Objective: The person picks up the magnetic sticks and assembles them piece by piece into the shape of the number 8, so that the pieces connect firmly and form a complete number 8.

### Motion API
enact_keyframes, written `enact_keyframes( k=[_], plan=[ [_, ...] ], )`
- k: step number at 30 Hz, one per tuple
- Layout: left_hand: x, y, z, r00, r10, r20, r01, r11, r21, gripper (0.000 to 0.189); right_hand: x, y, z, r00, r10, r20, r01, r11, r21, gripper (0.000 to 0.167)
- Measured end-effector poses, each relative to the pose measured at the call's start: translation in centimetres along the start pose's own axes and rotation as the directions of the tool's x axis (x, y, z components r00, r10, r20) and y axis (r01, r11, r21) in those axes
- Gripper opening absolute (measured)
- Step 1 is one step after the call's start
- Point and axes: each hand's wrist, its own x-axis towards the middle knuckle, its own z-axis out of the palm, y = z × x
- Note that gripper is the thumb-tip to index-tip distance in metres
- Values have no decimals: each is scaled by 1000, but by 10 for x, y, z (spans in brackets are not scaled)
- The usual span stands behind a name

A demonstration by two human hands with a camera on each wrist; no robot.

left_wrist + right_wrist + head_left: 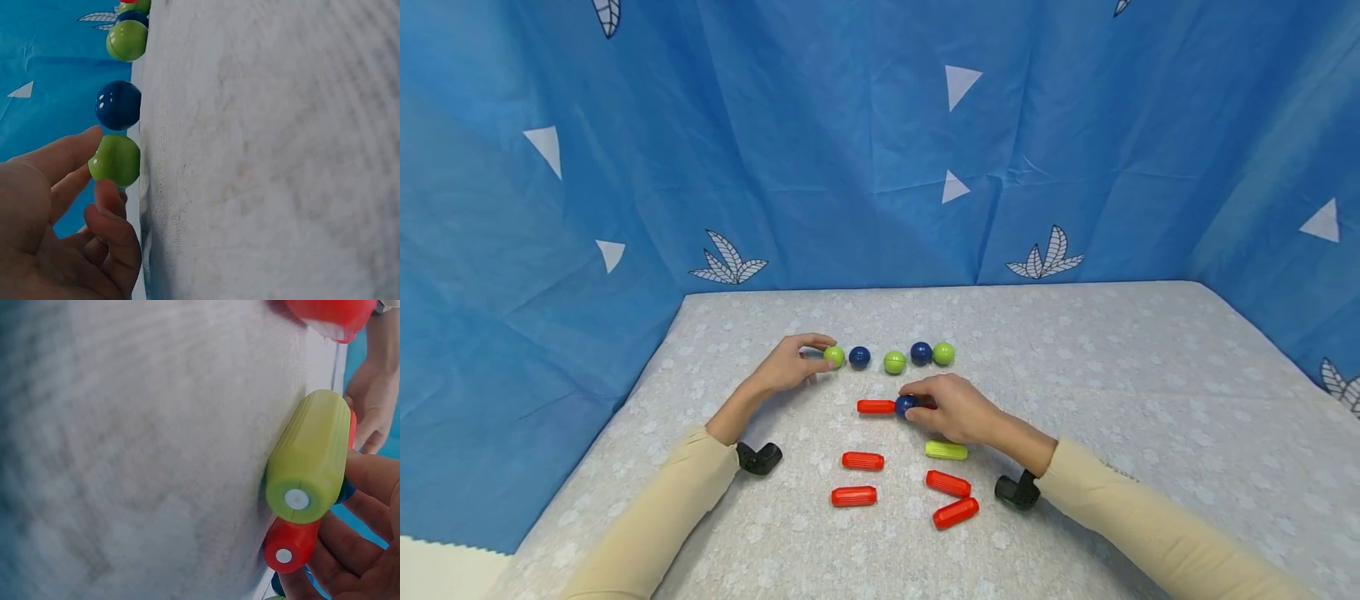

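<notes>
In the head view my left hand [793, 362] pinches a green ball [833, 357] between thumb and fingers, at the left end of a row of balls. A blue ball [118, 105] lies just beyond it in the left wrist view. My right hand [953, 407] holds another blue ball [906, 406] by its fingertips. That ball meets the right end of a short red rod [876, 407]. Seen from the right wrist, a red rod [291, 547] with a white disc on its end lies by the right fingers, partly behind a yellow-green ribbed rod [309, 456].
The rest of the row holds a green ball [894, 362], a blue ball [921, 353] and a green ball [943, 353]. Nearer me lie several red rods [862, 461] on the pale patterned cloth [1112, 375]. A blue curtain [850, 150] hangs behind the table.
</notes>
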Motion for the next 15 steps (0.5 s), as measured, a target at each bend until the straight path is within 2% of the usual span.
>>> enact_keyframes(
  k=[6, 10, 15],
  plan=[
    [-3, 4, 4, 998, 32, 54, -32, 999, 4, 32, 0, 1, 0, 1000, -15, 4, 15, 1000, 3, 30],
    [-4, 5, 5, 999, 30, 41, -31, 999, 27, 34, 1, 0, 0, 1000, -20, 1, 20, 1000, 10, 30],
    [-7, 3, 3, 1000, -10, 25, 9, 999, 45, 38, 1, -1, -1, 1000, -2, 6, 2, 1000, 4, 31]
  ],
)
